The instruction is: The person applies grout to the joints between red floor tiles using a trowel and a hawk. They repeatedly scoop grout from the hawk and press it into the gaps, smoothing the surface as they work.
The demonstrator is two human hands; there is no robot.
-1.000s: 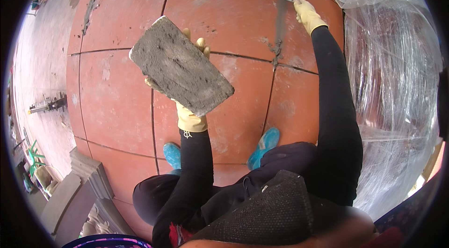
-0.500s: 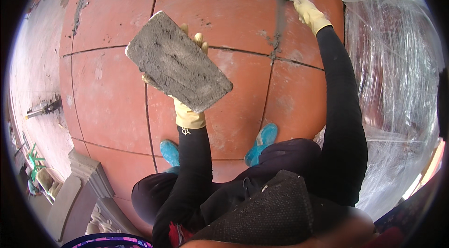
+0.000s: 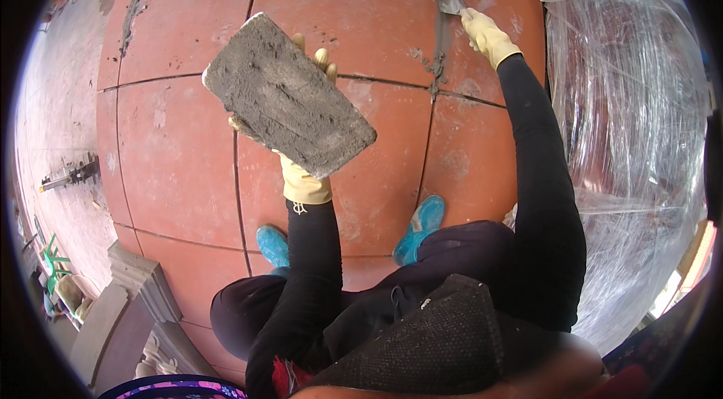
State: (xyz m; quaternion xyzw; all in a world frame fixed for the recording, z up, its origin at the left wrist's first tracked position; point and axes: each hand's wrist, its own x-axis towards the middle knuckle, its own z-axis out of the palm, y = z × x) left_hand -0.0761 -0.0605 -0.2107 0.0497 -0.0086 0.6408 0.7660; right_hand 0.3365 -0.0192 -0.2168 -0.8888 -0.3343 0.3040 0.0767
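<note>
My left hand (image 3: pixel 305 184), in a cream rubber glove, grips a rectangular board (image 3: pixel 290 98) from underneath. Grey wet mortar coats the board's upper face, and some of my fingertips show past its far edge. Farther off to the right, my gloved right hand (image 3: pixel 488 36) is closed round the handle of a putty knife (image 3: pixel 453 5). Its blade rests at a strip of grey mortar (image 3: pixel 444 45) laid along a joint between red floor tiles (image 3: pixel 339 22). The handle is mostly hidden in my fist.
Clear plastic sheeting (image 3: pixel 625 98) drapes along the right side. Grey moulded pieces (image 3: pixel 139 278) lie at the lower left, near a green plastic object (image 3: pixel 54 260). A dark tool with a yellow tip (image 3: pixel 71 173) lies on the pale floor at left. My blue-covered feet (image 3: pixel 422 226) stand on the tiles.
My right hand has moved a little nearer and to the left with the putty knife along the mortared joint. The board in my left hand has barely shifted.
</note>
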